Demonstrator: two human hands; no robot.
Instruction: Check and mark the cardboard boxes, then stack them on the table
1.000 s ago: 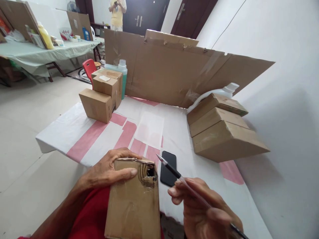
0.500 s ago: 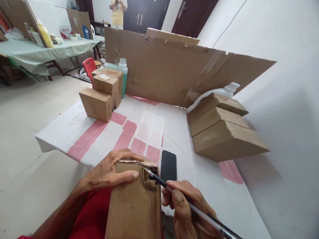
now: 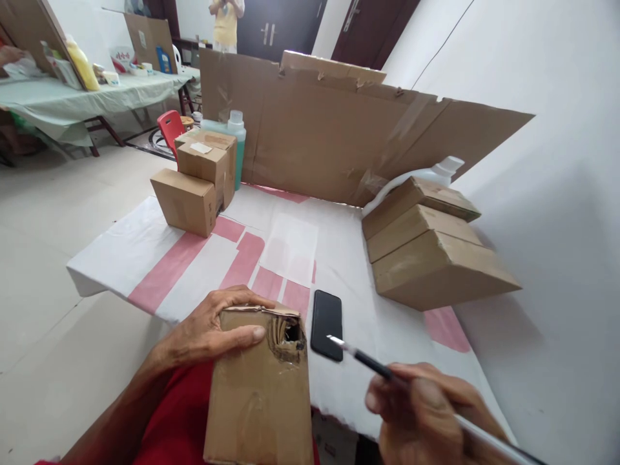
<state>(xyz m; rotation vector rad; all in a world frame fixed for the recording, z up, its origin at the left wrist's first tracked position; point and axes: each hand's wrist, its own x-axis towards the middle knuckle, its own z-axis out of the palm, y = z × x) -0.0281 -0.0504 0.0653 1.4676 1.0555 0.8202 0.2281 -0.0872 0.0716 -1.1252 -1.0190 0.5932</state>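
A brown cardboard box (image 3: pixel 259 400) with a torn, dark-edged hole near its upper right corner rests in front of me at the table's near edge. My left hand (image 3: pixel 216 332) grips its upper left side, thumb on the face and fingers over the top edge. Off to the right, my right hand (image 3: pixel 426 407) pinches a pen (image 3: pixel 371 363) with a dark grip and a clear barrel. The pen's tip points left, apart from the box, and overlaps the view of a black smartphone (image 3: pixel 327 323) lying on the table.
Small cardboard boxes (image 3: pixel 186 203) and a green-liquid jug (image 3: pixel 239 152) stand at the left. More boxes (image 3: pixel 436 258) are stacked at the right by a white jug (image 3: pixel 445 169). A cardboard panel (image 3: pixel 314 129) closes the back. A person (image 3: pixel 225 26) stands beyond.
My right hand has drawn the pen away from the torn hole, to the right. The left hand still holds the box, which has shifted slightly.
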